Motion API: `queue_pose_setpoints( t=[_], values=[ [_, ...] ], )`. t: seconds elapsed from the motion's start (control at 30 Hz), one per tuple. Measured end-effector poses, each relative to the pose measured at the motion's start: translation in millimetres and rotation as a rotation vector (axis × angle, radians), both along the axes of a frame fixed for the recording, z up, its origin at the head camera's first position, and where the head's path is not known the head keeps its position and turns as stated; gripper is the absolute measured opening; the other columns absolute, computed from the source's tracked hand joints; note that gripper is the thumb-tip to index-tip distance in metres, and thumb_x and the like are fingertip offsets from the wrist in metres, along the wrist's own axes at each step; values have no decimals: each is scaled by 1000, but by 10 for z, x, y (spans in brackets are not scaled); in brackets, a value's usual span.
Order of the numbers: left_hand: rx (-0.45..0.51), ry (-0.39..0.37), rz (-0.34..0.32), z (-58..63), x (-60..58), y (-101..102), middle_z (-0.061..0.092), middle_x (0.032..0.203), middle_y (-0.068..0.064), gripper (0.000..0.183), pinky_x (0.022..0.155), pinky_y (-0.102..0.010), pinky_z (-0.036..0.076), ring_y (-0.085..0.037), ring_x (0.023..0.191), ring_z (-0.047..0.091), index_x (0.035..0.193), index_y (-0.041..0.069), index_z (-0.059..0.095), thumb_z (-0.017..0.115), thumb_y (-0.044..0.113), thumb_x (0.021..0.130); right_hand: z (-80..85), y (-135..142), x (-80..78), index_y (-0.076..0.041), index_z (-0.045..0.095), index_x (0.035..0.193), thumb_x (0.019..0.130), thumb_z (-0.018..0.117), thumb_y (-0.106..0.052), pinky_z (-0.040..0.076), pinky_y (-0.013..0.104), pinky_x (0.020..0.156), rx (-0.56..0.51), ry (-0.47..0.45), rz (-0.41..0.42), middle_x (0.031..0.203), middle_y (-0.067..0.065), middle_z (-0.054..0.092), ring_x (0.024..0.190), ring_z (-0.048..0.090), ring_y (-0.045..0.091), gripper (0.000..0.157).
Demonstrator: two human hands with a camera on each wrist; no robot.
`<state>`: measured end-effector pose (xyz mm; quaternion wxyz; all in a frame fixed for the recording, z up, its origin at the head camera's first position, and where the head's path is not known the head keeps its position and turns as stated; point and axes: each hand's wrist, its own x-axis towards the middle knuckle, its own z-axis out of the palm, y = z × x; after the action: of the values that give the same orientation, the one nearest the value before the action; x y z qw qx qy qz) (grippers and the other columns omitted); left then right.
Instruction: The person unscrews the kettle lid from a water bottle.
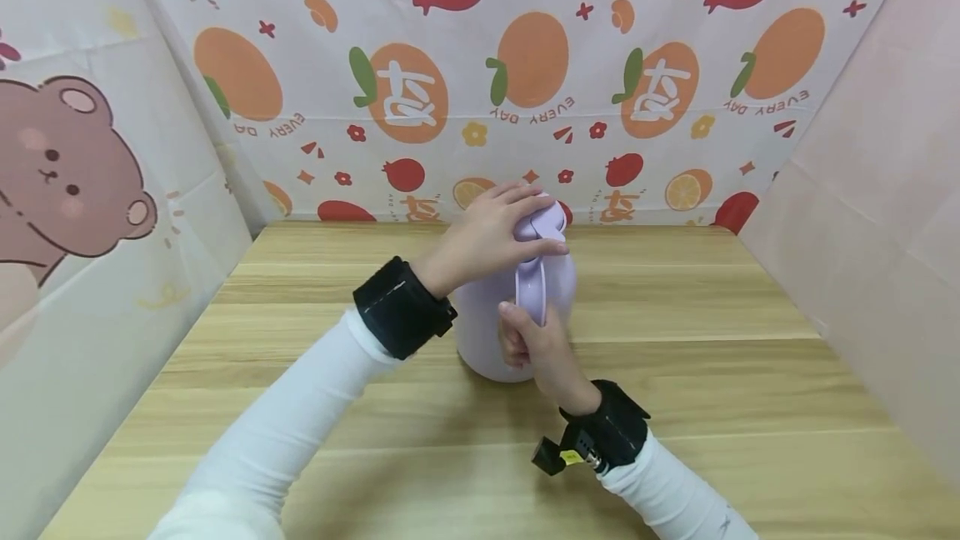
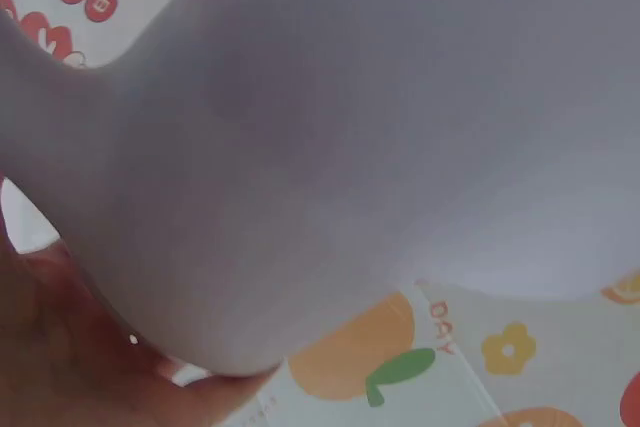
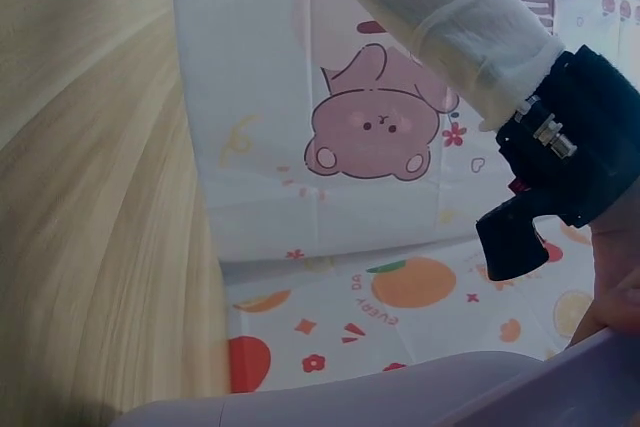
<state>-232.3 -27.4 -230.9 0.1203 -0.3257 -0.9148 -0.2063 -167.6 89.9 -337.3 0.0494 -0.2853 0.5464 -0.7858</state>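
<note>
A lavender thermos jug (image 1: 480, 336) stands upright on the wooden table, its handle (image 1: 532, 290) turned toward me. My left hand (image 1: 491, 236) reaches over the top and holds the lid (image 1: 551, 219), with the thumb on the near side and the fingers on the far side. Lower down, my right hand (image 1: 542, 348) grips the handle, fingers wrapped round it. The pale jug fills most of the left wrist view, and part of the left hand (image 2: 90, 367) shows at its lower left. In the right wrist view, only the jug's edge (image 3: 400, 397) appears along the bottom.
The wooden table (image 1: 712, 373) reaches back to a fruit-printed cloth (image 1: 532, 57) close behind the jug. A cloth with a bear print (image 1: 67, 165) hangs on the left, a plain pale one (image 1: 855, 273) on the right. Black camera straps (image 1: 397, 307) circle both wrists.
</note>
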Motion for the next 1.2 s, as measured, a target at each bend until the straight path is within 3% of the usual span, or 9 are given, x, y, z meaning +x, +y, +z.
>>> queue_pose_setpoints(
  t=[0.3,0.53,0.67,0.8,0.93,1.07,1.13,1.2],
  values=[
    [-26,62,85,-19,66,90,47,133,-4,69,98,-43,30,-23,122,40,130,16,53,58,62,78,-24,22,-3,-8,31,59,91,47,-19,18,28,39,6,-3,34,49,-3,29,40,23,12,37],
    [-105,84,162,34,127,155,48,132,-4,71,90,-46,34,-24,120,41,129,17,54,53,66,78,-15,20,-5,-9,31,60,91,46,-18,18,26,38,4,9,53,49,-3,28,40,22,12,36],
    [-136,96,191,41,131,183,47,132,-3,72,90,-46,33,-24,121,39,131,17,52,48,68,80,7,27,-22,-9,31,60,91,47,-18,17,29,38,7,23,60,49,-2,27,40,22,13,36],
    [-139,62,190,56,117,155,43,137,-3,72,96,-46,28,-25,125,34,135,19,47,42,68,84,23,34,-46,-8,31,61,91,47,-21,17,30,39,19,16,74,50,-1,27,41,23,13,36],
    [-102,52,100,58,59,57,33,144,-4,69,104,-47,18,-25,134,21,138,17,42,42,63,86,26,37,-57,-8,32,62,91,47,-21,17,31,40,26,9,92,50,-1,28,41,24,13,35],
    [38,77,-133,6,-68,-129,21,150,-2,61,107,-43,9,-17,137,4,139,13,40,55,44,89,23,41,-58,-8,32,62,91,46,-19,15,32,40,22,8,111,50,0,27,41,23,13,34],
    [92,68,-247,-27,-124,-239,24,149,-1,54,106,-40,14,-14,137,7,138,11,42,57,32,90,16,42,-56,-8,33,62,91,46,-19,14,33,40,26,4,113,50,-1,27,41,22,13,34],
    [119,24,-316,-57,-160,-329,30,146,1,49,105,-38,19,-11,135,13,137,12,43,56,24,91,11,46,-53,-9,33,62,91,46,-20,13,34,41,30,3,112,50,-2,27,41,22,13,34]
  ],
)
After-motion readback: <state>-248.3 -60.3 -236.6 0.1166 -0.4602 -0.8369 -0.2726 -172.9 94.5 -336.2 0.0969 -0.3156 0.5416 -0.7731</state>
